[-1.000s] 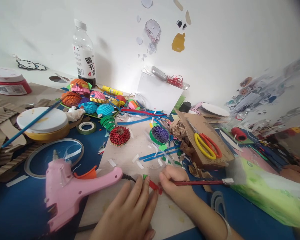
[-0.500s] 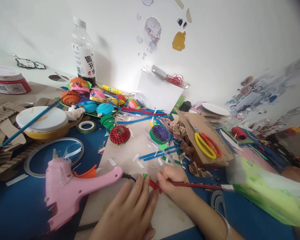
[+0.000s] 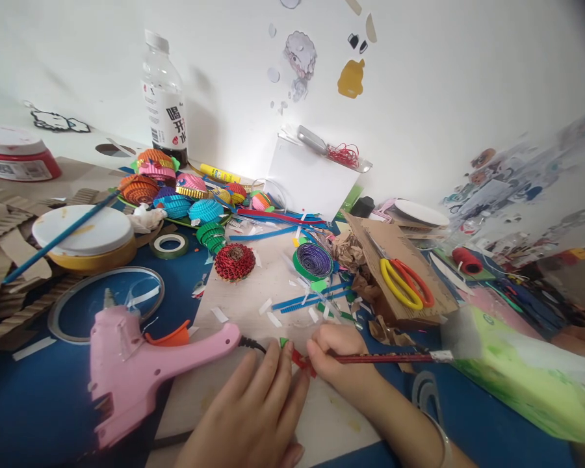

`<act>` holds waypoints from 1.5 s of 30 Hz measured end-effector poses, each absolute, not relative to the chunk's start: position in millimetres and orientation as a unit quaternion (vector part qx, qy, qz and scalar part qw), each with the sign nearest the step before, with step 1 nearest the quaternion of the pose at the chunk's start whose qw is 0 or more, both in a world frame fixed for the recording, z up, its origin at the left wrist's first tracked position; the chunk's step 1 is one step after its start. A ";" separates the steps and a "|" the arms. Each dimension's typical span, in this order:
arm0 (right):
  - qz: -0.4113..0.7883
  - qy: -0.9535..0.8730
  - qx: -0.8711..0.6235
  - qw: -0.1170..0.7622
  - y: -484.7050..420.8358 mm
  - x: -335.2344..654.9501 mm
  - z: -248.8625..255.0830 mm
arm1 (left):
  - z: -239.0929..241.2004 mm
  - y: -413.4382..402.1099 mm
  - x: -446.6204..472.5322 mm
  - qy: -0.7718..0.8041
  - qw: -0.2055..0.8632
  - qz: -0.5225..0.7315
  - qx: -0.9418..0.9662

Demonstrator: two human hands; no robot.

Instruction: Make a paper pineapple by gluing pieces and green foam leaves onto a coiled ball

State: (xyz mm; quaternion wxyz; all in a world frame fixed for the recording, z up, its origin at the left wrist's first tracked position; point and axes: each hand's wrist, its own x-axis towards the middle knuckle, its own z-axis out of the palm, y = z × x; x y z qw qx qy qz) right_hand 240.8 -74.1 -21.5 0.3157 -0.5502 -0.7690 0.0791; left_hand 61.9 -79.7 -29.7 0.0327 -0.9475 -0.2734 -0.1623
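Note:
My left hand [image 3: 256, 409] lies flat, fingers stretched, over a small red paper piece [image 3: 303, 362] and a green scrap [image 3: 283, 342] on the pale board [image 3: 244, 305]. In my right hand [image 3: 338, 351] is a dark red pencil [image 3: 385, 358], gripped like a writing tool. Its back end points right; the tip is at the red piece, mostly hidden by my fingers. Left of my hands lies a pink hot glue gun [image 3: 127, 370]. Farther up the board sit a red coiled paper cup [image 3: 234, 262] and a purple and green coiled disc [image 3: 312, 261].
Scissors [image 3: 407, 286] lie on a cardboard box [image 3: 394, 260] at the right, near a green tissue pack [image 3: 521, 377]. Several coiled paper shapes [image 3: 175, 205], a bottle [image 3: 164, 104] and a white-lidded tub [image 3: 82, 234] stand at the back left. A metal ring [image 3: 53, 318] lies behind the glue gun.
The back end of the pencil has tilted slightly upward in my right hand. My left hand stays in place on the paper; the view has shifted very slightly.

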 end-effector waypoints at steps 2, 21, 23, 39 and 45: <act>0.081 -0.759 -0.561 0.320 -73.7 240.7 -21.5 | -29.5 -80.0 61.6 -0.272 0.031 -0.162 -0.948; 0.062 -0.760 -0.568 0.308 -73.0 240.4 -18.4 | -25.9 -82.1 63.6 -0.286 0.003 -0.145 -0.947; 0.056 -0.758 -0.570 0.311 -73.3 240.4 -18.2 | -25.8 -82.4 64.0 -0.292 0.005 -0.148 -0.945; 0.059 -0.755 -0.572 0.315 -74.0 240.7 -17.2 | -28.8 -82.5 63.3 -0.283 0.001 -0.144 -0.948; 0.052 -0.753 -0.573 0.319 -73.4 240.4 -16.1 | -27.2 -83.1 62.6 -0.284 -0.002 -0.156 -0.946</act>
